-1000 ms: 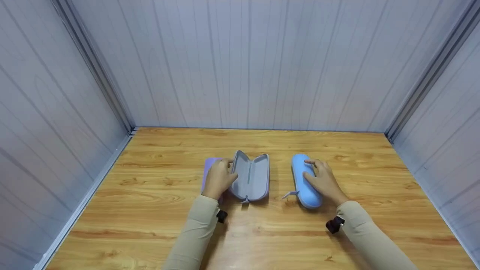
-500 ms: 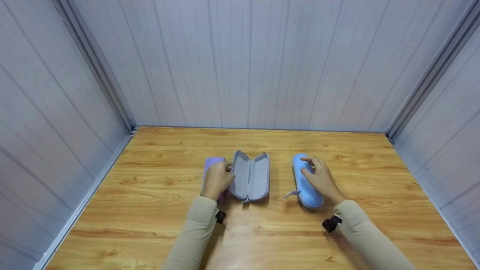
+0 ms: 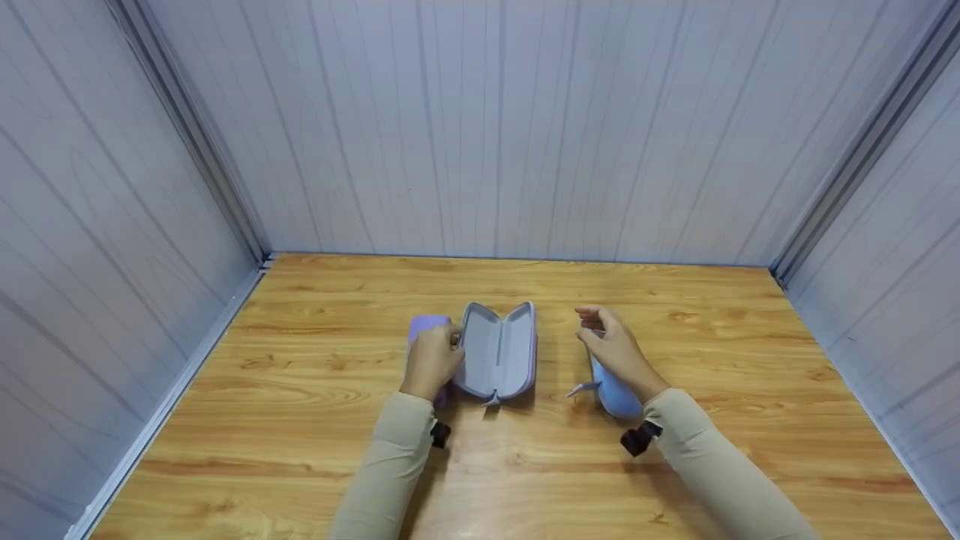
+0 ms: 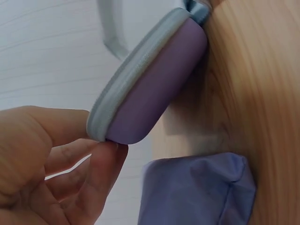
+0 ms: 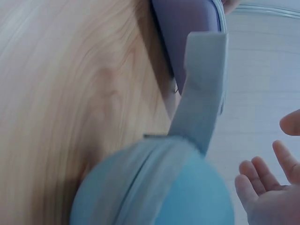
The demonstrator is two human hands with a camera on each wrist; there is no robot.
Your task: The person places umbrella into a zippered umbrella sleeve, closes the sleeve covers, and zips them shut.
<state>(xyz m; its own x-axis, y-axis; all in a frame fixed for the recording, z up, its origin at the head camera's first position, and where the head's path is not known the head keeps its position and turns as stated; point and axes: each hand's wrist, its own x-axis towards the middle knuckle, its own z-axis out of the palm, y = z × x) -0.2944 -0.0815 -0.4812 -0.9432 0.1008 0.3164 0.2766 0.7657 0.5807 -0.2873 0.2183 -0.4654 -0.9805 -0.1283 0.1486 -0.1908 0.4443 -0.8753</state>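
Note:
An unzipped glasses case (image 3: 480, 352), purple outside with a grey lining and grey zip edge, stands spread wide in mid-table. My left hand (image 3: 431, 360) pinches its left rim between thumb and fingers, as the left wrist view shows on the purple shell (image 4: 159, 84). Below that hand lies a soft purple pouch (image 4: 197, 187), partly covered by it in the head view. My right hand (image 3: 619, 356) hovers over the far part of a closed blue glasses case (image 3: 619, 399), holding nothing, its fingers loosely bent toward the purple case.
The blue case's grey strap (image 5: 201, 89) sticks out to its left. The wooden table (image 3: 300, 450) is bounded by a pale panelled wall (image 3: 495, 135) at the back and by walls at both sides.
My right hand has moved left off the blue case toward the purple one. The purple case has shifted slightly left, its right half tipped up a little, while my left hand keeps its grip.

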